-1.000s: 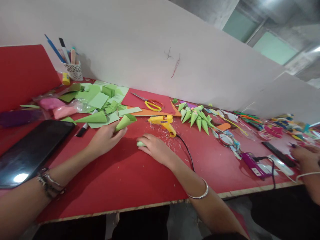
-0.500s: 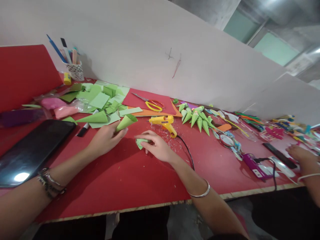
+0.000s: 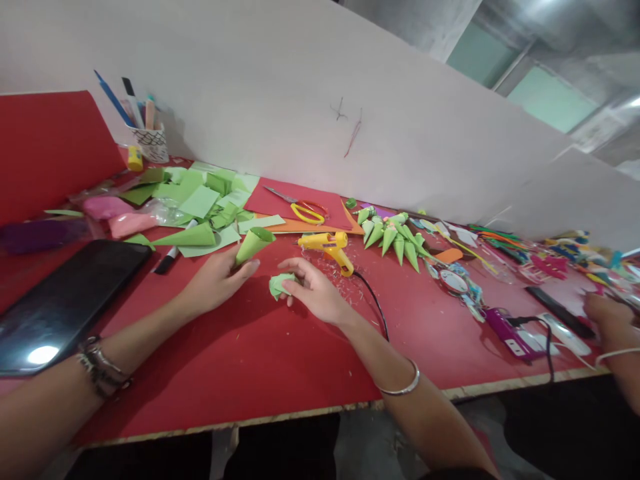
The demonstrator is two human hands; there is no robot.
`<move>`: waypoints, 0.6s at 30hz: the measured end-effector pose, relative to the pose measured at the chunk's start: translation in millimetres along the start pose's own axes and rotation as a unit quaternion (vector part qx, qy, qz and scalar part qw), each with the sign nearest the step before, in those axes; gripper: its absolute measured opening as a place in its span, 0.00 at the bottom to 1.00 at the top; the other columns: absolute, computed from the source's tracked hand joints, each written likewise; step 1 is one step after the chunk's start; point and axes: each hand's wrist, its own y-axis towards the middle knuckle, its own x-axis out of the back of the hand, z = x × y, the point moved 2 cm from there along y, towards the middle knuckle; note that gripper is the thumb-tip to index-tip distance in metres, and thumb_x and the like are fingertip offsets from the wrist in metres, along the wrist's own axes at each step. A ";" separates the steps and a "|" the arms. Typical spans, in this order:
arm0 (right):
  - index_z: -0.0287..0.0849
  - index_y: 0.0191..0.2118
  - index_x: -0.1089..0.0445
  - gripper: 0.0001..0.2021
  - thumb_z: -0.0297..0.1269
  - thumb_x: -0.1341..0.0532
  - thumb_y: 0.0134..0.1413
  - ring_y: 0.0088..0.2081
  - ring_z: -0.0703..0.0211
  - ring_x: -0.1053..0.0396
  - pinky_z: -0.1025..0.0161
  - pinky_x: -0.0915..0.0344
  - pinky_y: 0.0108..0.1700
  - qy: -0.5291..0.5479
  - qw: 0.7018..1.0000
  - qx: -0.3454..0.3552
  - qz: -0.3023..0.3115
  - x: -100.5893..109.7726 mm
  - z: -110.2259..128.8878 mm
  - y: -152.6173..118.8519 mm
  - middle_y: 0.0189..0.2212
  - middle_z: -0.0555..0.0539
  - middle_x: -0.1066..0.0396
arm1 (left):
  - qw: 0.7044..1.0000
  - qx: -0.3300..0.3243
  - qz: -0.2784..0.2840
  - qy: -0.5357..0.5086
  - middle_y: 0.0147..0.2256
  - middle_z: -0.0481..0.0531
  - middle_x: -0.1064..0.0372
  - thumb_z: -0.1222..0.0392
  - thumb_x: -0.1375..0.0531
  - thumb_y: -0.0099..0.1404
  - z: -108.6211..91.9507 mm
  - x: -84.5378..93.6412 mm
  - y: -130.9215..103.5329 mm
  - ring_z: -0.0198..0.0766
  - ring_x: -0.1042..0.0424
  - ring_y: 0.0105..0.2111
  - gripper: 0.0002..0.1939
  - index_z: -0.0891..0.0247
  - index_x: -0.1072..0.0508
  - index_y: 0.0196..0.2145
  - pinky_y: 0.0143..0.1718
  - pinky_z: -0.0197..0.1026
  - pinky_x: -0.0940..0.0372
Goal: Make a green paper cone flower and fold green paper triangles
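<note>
A rolled cone of green paper (image 3: 254,243) is in my left hand (image 3: 215,280), its wide mouth turned up and to the right. My right hand (image 3: 317,290) pinches a crumpled piece of light green paper (image 3: 281,285) between thumb and fingers, a short way right of the cone. The two papers are apart. Just beyond my right hand lies a yellow glue gun (image 3: 330,247), its nozzle toward the left. Another green paper cone (image 3: 187,235) lies on its side behind my left hand, by a black-capped marker (image 3: 167,260).
Green paper pieces (image 3: 197,200) are heaped at the back left, near a pen cup (image 3: 150,143). Scissors (image 3: 307,212) rest on red card. A black tablet (image 3: 70,300) lies left; a cluster of green cones (image 3: 393,233) sits right. Another person's hand (image 3: 607,310) is far right.
My right hand has lifted the crumpled paper slightly and turned it, so more of it shows. The cone in my left hand has tipped a little more upright.
</note>
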 end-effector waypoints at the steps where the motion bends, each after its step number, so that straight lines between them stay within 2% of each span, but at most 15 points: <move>1: 0.43 0.40 0.40 0.09 0.34 0.42 0.51 0.25 0.70 0.34 0.69 0.36 0.27 0.010 1.000 -0.003 -0.005 -1.4 -1.4 0.4 0.31 0.53 0.36 | 0.999 0.007 0.019 -0.038 0.17 0.43 0.45 0.46 0.52 0.60 -1.2 -2.4 -0.3 0.33 0.43 0.19 0.16 0.61 0.43 0.22 0.22 0.36 0.47; 5: 0.42 0.38 0.38 0.11 0.38 0.40 0.49 0.25 0.69 0.34 0.68 0.35 0.28 0.021 0.999 0.008 -0.034 -6.7 -2.0 0.3 0.29 0.53 0.35 | 0.981 0.030 0.097 -0.166 0.17 0.45 0.38 0.45 0.52 0.60 -9.6 -12.4 -2.7 0.34 0.37 0.21 0.17 0.61 0.41 0.23 0.28 0.37 0.41; 10: 0.42 0.38 0.35 0.10 0.39 0.40 0.49 0.25 0.69 0.35 0.68 0.34 0.29 -0.041 0.996 0.048 -0.068 -7.9 2.0 -3.1 0.30 0.52 0.34 | 0.947 0.039 0.144 -0.283 0.24 0.48 0.31 0.44 0.46 0.57 -16.6 -22.5 -6.1 0.37 0.30 0.27 0.17 0.63 0.38 0.29 0.33 0.41 0.36; 14: 0.43 0.38 0.33 0.08 0.38 0.40 0.51 0.33 0.64 0.34 0.66 0.34 0.34 -0.169 0.976 0.109 -0.087 -7.3 8.8 -6.9 0.36 0.49 0.35 | 0.946 0.052 0.138 -0.289 0.25 0.47 0.32 0.43 0.43 0.55 -15.7 -25.3 -6.5 0.36 0.30 0.27 0.18 0.63 0.38 0.30 0.32 0.40 0.35; 18: 0.44 0.39 0.32 0.08 0.37 0.41 0.52 0.40 0.60 0.34 0.61 0.36 0.42 -0.251 0.955 0.140 -0.070 -8.2 14.4 -9.1 0.37 0.48 0.33 | 0.950 0.061 0.127 -0.279 0.26 0.46 0.34 0.45 0.42 0.55 -14.0 -24.3 -6.4 0.34 0.32 0.26 0.17 0.62 0.38 0.29 0.28 0.38 0.35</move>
